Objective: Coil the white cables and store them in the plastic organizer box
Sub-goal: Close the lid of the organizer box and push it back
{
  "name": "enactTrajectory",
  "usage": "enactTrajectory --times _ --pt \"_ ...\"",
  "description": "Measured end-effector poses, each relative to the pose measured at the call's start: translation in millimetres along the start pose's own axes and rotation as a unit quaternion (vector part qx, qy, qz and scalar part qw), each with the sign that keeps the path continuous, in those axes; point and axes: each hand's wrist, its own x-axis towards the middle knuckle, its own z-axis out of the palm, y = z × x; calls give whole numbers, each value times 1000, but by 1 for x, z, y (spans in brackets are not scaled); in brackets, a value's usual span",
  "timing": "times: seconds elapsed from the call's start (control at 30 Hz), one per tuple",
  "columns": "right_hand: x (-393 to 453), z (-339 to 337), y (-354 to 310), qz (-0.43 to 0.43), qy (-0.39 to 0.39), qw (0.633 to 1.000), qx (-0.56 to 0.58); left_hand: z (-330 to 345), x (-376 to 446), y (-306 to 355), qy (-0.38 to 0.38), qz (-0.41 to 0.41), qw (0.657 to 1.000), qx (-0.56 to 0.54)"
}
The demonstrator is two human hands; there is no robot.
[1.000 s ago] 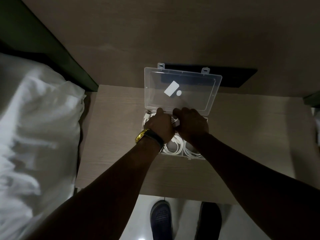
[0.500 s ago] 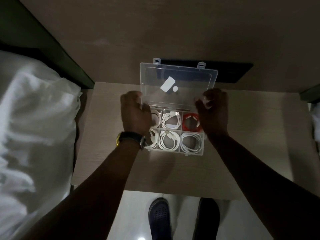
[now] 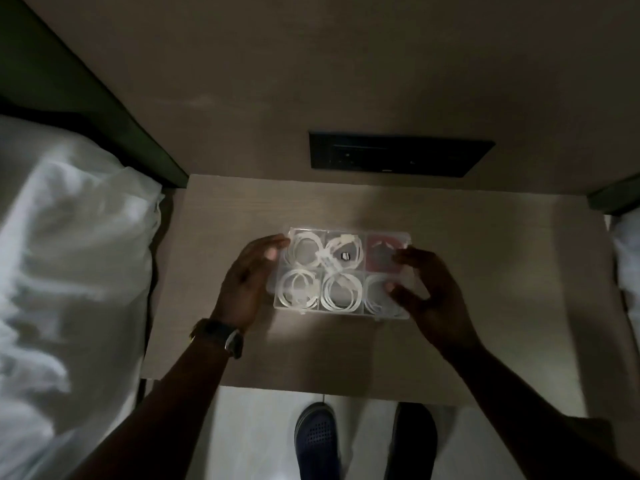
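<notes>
**Closed organizer box between two hands on a bedside table**

The box (image 3: 346,271), clear plastic with six compartments in two rows of three, lies flat near the middle of the table (image 3: 485,271), its lid down over the contents. Five compartments hold coiled white cables (image 3: 337,292); the far right compartment holds a red coil (image 3: 382,252), dimmed by the lid. A small dark mark shows through the lid over the far middle compartment.

The left hand (image 3: 247,285) rests at the box's left edge, fingers loosely spread, fingertips touching the far left corner; it grips nothing. A watch (image 3: 221,336) sits on that wrist. The right hand (image 3: 429,289) lies over the box's right side with fingers curled on top of the lid above the two right compartments; whether it presses or merely rests cannot be told, and it does not grasp anything.

A dark panel (image 3: 398,155) is set in the wall beyond the table. White bedding (image 3: 69,254) fills the left. Two shoes (image 3: 317,438) stand on the floor at the near edge.
</notes>
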Motion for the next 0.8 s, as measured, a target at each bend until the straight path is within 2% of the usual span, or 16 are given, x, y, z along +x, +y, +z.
enactTrajectory --times 0.07,0.13,0.2,0.3,0.5,0.7,0.8 --pt "-13 9 17 -43 -35 992 -114 -1 -10 -16 -54 20 995 80" --pt "-20 15 26 -81 -60 982 -160 1 -17 -27 -99 63 976 183" --pt "-22 18 32 -107 -64 976 -181 4 -18 -36 -115 90 962 230" --pt "-21 17 38 -133 -72 966 -212 6 -19 -42 -108 106 954 259" --pt "-20 20 53 -149 -67 945 -285 17 -22 -49 -35 140 929 341" --pt "-14 26 64 -198 -60 922 -328 18 -20 -51 -26 148 909 388" --pt "-11 25 59 -185 -63 924 -329 14 -17 -42 -59 125 904 403"
